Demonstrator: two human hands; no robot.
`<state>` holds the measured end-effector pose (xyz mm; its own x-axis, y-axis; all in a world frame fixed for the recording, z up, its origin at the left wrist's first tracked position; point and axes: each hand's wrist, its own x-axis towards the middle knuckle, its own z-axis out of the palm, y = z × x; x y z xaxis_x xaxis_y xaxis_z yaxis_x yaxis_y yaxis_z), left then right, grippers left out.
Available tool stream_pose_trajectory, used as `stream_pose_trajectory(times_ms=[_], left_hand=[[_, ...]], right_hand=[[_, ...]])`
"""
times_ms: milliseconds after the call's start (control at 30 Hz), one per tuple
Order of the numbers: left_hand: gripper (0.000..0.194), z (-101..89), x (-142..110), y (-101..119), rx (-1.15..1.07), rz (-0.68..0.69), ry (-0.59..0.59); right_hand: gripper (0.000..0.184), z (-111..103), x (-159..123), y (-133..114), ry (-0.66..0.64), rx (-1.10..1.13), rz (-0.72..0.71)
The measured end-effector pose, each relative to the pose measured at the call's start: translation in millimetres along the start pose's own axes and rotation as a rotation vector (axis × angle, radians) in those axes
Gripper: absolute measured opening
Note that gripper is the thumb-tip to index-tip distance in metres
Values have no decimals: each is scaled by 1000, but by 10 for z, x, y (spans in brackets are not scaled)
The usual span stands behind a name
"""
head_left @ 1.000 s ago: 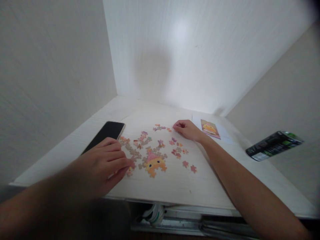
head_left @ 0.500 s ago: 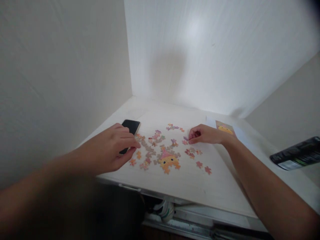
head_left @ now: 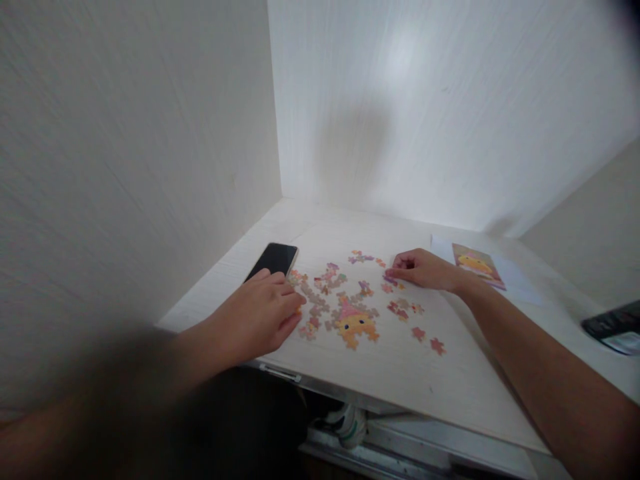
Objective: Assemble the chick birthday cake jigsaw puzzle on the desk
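Note:
Loose jigsaw pieces lie around a partly joined puzzle section (head_left: 357, 325), which shows a yellow face with a pink hat. My left hand (head_left: 267, 310) is closed low over the left side of the pieces, with an orange puzzle piece (head_left: 300, 309) showing at its fingertips. On the right, my right hand (head_left: 423, 268) has its thumb and fingers pinched at a purple puzzle piece (head_left: 390, 278); the piece seems to rest on the table. Several joined pieces (head_left: 361, 257) lie at the back, and red pieces (head_left: 437, 345) lie at the right.
A black phone (head_left: 274, 259) lies just beyond my left hand. The printed reference picture (head_left: 477, 263) sits on white paper behind my right forearm. A dark can (head_left: 615, 327) stands at the far right. White walls enclose the white table (head_left: 390, 373); below its front edge is a shoe (head_left: 353, 427).
My left hand has come down and nearer, from beside the phone onto the orange pieces. My right hand stays at the purple piece. The whole view has shifted left, so everything appears farther right.

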<state>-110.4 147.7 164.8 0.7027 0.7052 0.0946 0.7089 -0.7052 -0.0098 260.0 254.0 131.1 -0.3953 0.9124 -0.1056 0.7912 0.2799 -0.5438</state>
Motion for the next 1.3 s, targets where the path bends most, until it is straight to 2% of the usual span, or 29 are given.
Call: stream_pose_trajectory(times_ms=[133,233,433,567,633,733,833,933,1067,1167,1300], left_hand=[[18,47,3,32,-42,-21,11],[21,92,-14,28,-112,-17,75],[29,174,11,-11,-382,12,116],[18,132,48,54,-448,51,321],[12,107,68,128,-520,15,412],[8,100,98,250,-633,-30,468],[9,134,126,335,-637,19,518],[9,182,154,373,-598,76,546],[7,217,191,393,-645,57,554],[13,228,168,405,-609,48,549],[15,286,49,447,-380,174,449]], right_hand=[[49,-1,-6,-24,14,-13,-3],[48,-4,-11,-40,28,-35,8],[41,-18,-15,-115,130,14,-16],[38,40,-69,-419,209,206,-59],[36,123,-128,-647,148,372,-103],[32,295,-235,-960,-49,584,-234],[31,456,-326,-1134,-250,630,-276],[30,555,-371,-1181,-320,601,-276],[27,583,-368,-1157,-277,560,-284],[28,523,-350,-1100,-262,491,-296],[25,357,-340,-1031,-413,263,-350]])
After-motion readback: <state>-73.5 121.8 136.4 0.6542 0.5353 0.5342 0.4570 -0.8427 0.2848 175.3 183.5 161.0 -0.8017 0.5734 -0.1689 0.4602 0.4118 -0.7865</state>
